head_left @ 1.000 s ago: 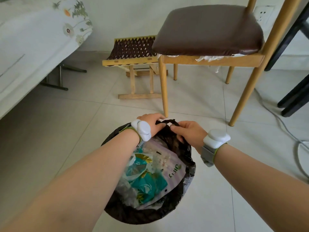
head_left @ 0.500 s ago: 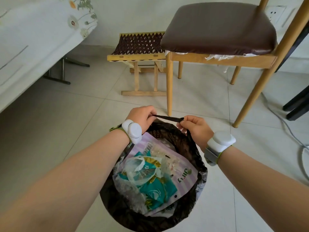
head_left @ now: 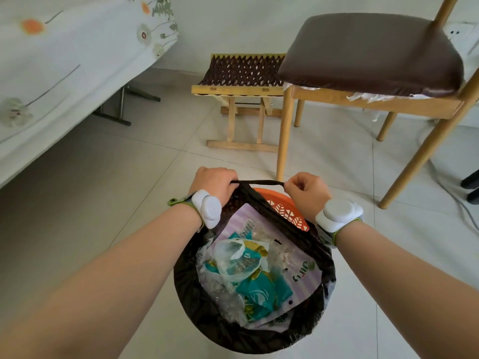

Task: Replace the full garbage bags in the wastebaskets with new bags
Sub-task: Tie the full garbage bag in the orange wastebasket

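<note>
Left hand (head_left: 216, 183) and right hand (head_left: 307, 190) each pinch the far rim of the black garbage bag (head_left: 207, 317), stretched taut between them, likely to peel it off the orange wastebasket (head_left: 281, 207) on the floor. Bag full, still seated.

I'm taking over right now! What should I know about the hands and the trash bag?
Left hand grips the far edge of the bag; right hand grips it too, with the edge taut between them.
The black bag, full of wrappers, sits in the orange basket.
Done: the far edge is off the rim.
Left: free the rest, lift the bag out, fit a new one. No new bag is in view.
</note>
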The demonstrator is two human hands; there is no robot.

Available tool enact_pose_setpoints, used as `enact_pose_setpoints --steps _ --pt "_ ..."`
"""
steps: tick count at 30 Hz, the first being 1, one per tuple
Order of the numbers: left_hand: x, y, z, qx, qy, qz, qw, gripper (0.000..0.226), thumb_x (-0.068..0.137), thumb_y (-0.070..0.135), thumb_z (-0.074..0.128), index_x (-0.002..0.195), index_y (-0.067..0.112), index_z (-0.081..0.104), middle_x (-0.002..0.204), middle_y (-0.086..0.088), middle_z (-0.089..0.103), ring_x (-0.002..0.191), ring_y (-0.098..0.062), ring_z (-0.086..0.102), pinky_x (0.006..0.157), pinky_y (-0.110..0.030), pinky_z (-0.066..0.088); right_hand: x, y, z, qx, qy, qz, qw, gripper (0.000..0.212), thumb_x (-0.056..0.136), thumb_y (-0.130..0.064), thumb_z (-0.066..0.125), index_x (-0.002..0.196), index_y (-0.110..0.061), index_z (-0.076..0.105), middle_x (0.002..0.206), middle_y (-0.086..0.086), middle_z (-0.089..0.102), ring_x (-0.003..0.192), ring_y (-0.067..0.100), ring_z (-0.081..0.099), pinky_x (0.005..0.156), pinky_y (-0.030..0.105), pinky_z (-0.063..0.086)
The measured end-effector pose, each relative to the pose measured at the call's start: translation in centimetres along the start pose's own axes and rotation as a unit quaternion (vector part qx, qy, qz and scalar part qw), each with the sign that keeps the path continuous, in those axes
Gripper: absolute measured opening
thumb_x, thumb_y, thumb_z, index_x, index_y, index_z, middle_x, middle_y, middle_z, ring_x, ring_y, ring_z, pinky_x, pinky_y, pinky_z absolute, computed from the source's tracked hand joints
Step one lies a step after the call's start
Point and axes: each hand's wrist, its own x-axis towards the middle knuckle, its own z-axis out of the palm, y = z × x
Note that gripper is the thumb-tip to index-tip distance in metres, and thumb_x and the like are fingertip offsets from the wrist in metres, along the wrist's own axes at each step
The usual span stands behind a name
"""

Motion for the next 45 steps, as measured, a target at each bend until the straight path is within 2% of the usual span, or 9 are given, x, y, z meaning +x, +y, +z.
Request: enact_pose_setpoints --steps 4,8,14,20,26,34,37,42,45 --pt "-0.3 0.8 -1.2 -0.157 0.048 -0.009 0.986 0.018 0.088 0.013 0.05 0.102 0.014 0.062 0.095 -0.008 0.067 0.088 -0.029 0.059 0.074 -0.036 0.046 -0.6 -2.7 1.4 -0.065 -0.127 -0.071 0.987 0.048 0.085 -0.032 0.063 0.131 -0.025 0.049 0.115 -0.011 0.05 0.105 0.006 0.049 0.09 0.023 0.036" --pt "-1.2 1.0 -2.2 -0.176 0.034 0.033 0.983 0.014 0.087 0.021 0.058 0.099 0.019 0.063 0.093 -0.001 0.067 0.085 -0.023 0.059 0.073 -0.035 0.047 -0.1 -4.3 3.0 -0.098 -0.069 -0.101 0.988 0.004 0.085 -0.022 0.061 0.082 -0.02 0.062 0.079 -0.005 0.061 0.083 0.021 0.058 0.069 0.027 0.042" --pt "-3.1 -2.9 -0.7 -0.005 0.025 -0.054 0.998 0.019 0.094 0.031 0.047 0.096 0.02 0.062 0.091 0.0 0.065 0.088 -0.025 0.059 0.073 -0.03 0.036 0.4 -3.0 2.4 -0.035 -0.028 -0.034 0.998 0.01 0.087 -0.011 0.053 0.081 -0.016 0.059 0.071 0.001 0.057 0.071 0.022 0.053 0.055 0.025 0.037" --pt "-3.5 -1.4 -1.2 -0.185 0.047 -0.054 0.98 0.02 0.095 0.013 0.04 0.1 0.005 0.058 0.095 -0.015 0.058 0.086 -0.033 0.054 0.075 -0.041 0.044 -1.2 -4.6 3.7 -0.105 -0.133 -0.167 0.971 0.066 0.078 -0.019 0.064 0.139 -0.025 0.039 0.134 0.001 0.049 0.124 0.016 0.044 0.103 0.032 0.037" --pt "-4.5 -1.4 -2.3 -0.178 -0.018 -0.05 0.983 0.023 0.092 0.036 0.053 0.092 0.013 0.057 0.076 0.0 0.056 0.073 -0.021 0.052 0.062 -0.028 0.034 -1.0 -5.8 3.8 -0.005 -0.057 -0.097 0.994 0.024 0.083 -0.002 0.05 0.084 -0.02 0.066 0.072 -0.004 0.06 0.064 0.008 0.053 0.057 0.021 0.042" --pt "-6.8 -5.5 0.4 -0.085 -0.166 -0.122 0.975 0.018 0.089 0.032 0.058 0.092 0.017 0.049 0.088 0.0 0.051 0.081 -0.023 0.05 0.067 -0.027 0.035 0.1 -4.5 1.7 0.048 0.02 -0.009 0.999 0.027 0.086 -0.001 0.042 0.091 -0.017 0.063 0.071 -0.004 0.06 0.071 0.021 0.057 0.062 0.025 0.044" --pt "-6.4 -5.4 1.1 -0.113 -0.118 -0.149 0.975 0.015 0.093 0.023 0.051 0.085 0.014 0.043 0.084 -0.005 0.052 0.077 -0.024 0.047 0.066 -0.028 0.034 0.1 -4.2 1.3 0.055 0.027 0.01 0.998 0.025 0.086 -0.004 0.043 0.09 -0.016 0.064 0.07 -0.002 0.059 0.071 0.024 0.056 0.059 0.026 0.043" --pt "-4.6 -3.3 1.9 -0.226 0.036 -0.181 0.957 0.014 0.095 0.023 0.048 0.087 0.013 0.043 0.066 0.0 0.046 0.067 -0.026 0.046 0.058 -0.029 0.032 -1.8 -5.2 0.6 -0.001 -0.086 -0.125 0.988 0.057 0.074 -0.029 0.047 0.132 -0.029 0.048 0.13 -0.001 0.051 0.116 0.016 0.048 0.096 0.031 0.042" --pt "-3.3 -2.0 1.7 -0.255 0.061 -0.14 0.955 0.014 0.094 0.023 0.05 0.095 0.009 0.051 0.075 -0.005 0.054 0.071 -0.026 0.05 0.062 -0.03 0.038 -2.1 -5.4 1.0 -0.104 -0.068 -0.177 0.976 0.065 0.076 -0.044 0.054 0.138 -0.029 0.04 0.136 -0.002 0.045 0.124 0.02 0.045 0.107 0.042 0.035"
